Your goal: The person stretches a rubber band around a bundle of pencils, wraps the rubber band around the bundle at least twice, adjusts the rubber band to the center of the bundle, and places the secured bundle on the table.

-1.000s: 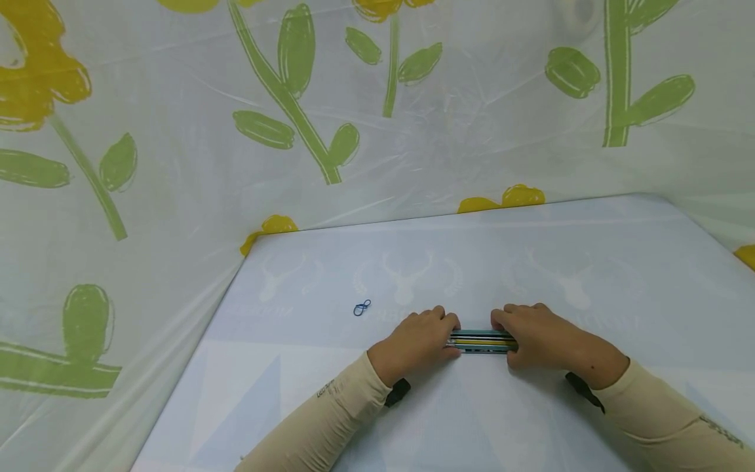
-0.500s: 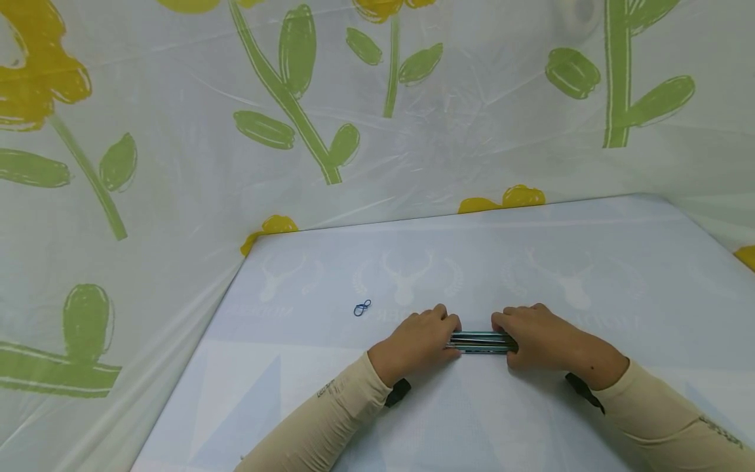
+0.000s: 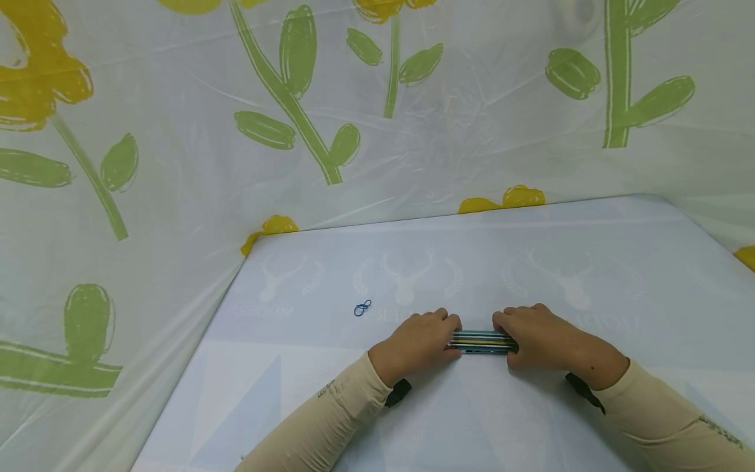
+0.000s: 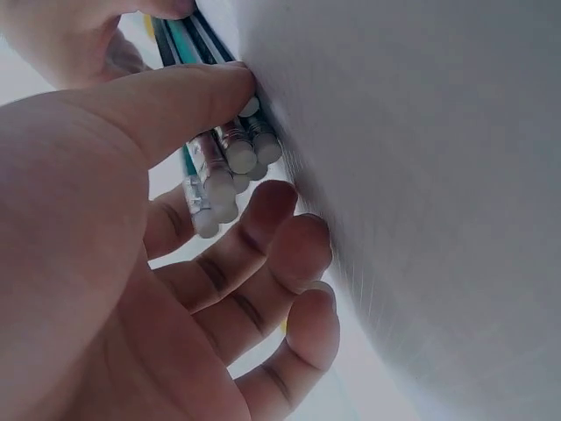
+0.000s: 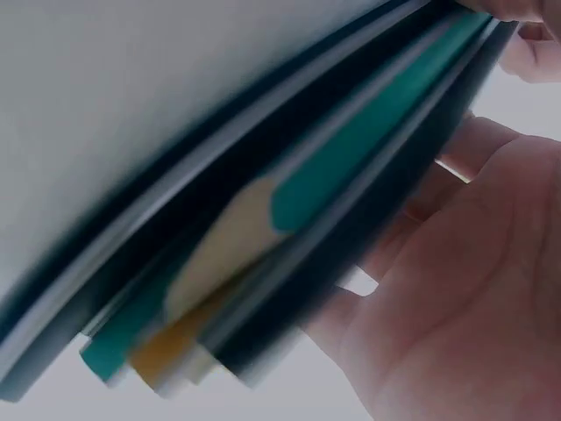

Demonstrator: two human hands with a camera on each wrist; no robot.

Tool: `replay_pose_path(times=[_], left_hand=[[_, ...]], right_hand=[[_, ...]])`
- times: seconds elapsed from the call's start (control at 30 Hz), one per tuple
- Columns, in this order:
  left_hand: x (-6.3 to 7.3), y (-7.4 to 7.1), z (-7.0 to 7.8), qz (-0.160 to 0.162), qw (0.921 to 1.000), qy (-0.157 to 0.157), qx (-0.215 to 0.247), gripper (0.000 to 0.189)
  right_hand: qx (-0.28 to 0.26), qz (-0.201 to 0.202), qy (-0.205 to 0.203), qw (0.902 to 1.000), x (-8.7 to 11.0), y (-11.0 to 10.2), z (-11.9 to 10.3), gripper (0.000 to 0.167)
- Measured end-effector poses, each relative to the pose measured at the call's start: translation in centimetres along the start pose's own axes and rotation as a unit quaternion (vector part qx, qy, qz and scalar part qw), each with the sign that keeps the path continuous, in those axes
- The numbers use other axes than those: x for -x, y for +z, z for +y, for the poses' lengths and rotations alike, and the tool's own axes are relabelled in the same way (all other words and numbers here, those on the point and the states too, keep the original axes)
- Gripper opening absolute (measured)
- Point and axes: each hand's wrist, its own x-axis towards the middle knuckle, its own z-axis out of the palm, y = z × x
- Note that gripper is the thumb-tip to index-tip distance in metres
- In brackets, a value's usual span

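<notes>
Bare left hand (image 3: 417,339) and right hand (image 3: 541,337), half-closed, pinch the green-black-yellow wooden pencil bundle (image 3: 482,342); yellow has resurfaced, so I judge it unsettled.

Desk (image 3: 495,419) under a pale cover (image 3: 336,275) printed with antlered heads (image 3: 406,285) and blue triangles (image 3: 253,410). A twisted blue loop (image 3: 362,308) lies on it; whether the pencil bundle (image 3: 483,342) touches the cover is unclear.

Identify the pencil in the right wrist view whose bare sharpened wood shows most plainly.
The teal pencil whose painted barrel gives way to a long pale wooden cone; the orange pencil, dark pencil beside it and lower teal pencil show no such cone.
</notes>
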Motion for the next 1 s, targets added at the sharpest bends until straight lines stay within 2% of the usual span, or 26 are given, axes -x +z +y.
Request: replay_pose_path(times=[0.17,0.6,1.0], left_hand=[[-0.14,0.03,0.03,-0.01,0.9999,-0.001,-0.007,0.034],[-0.03,0.1,-0.03,0.004,0.9998,0.015,-0.01,0.029],[-0.2,0.2,0.09,-0.02,0.9998,0.003,-0.003,0.031]], right_hand=[[0.001,-0.007,0.002,1.0,-0.06,-0.01,-0.06,0.03],[0.011,0.001,-0.004,0.9999,-0.05,0.09,0.1,0.03],[0.005,0.014,-0.016,0.9998,0.1,0.19,0.08,0.029]])
